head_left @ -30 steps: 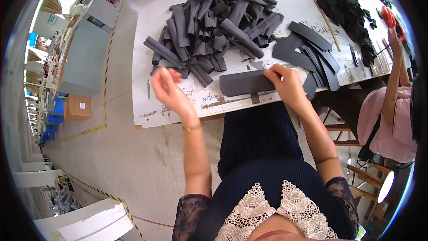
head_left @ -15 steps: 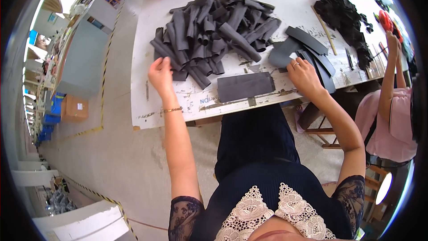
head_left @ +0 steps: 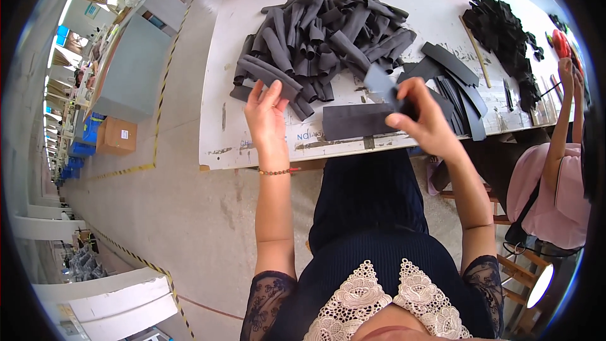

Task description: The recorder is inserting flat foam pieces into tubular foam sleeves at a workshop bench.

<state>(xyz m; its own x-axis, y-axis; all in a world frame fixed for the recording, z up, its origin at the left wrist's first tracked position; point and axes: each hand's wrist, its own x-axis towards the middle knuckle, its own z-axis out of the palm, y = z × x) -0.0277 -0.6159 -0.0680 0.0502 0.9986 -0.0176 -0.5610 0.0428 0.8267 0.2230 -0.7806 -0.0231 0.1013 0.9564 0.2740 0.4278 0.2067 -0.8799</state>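
Rolls of dark grey material (head_left: 344,31) lie heaped on the white table (head_left: 221,104), and through the head camera I find both of the person's hands along its near edge. At the heap's lower left corner, the left hand (head_left: 266,117) has its thumb and fingers parted at the end of one long grey roll (head_left: 262,68); I cannot tell from my end whether they grip it or only touch it. A beaded bracelet (head_left: 274,172) circles that wrist.

The right hand (head_left: 430,123) is clamped on a grey piece (head_left: 380,83), thumb on the near side and fingers on the far one. I see it tilted up and slightly blurred, its paler end pointing left. Below that piece, a flat grey strip (head_left: 355,120) lies lengthwise near the table's edge, between the two hands.

Right of the right hand I make out loose flat pieces (head_left: 459,88), fanned and overlapping. Beyond them lie a wooden stick (head_left: 475,50) and a heap of black material (head_left: 502,41). At far right, I have a co-worker in pink (head_left: 546,183), arms raised over the table.
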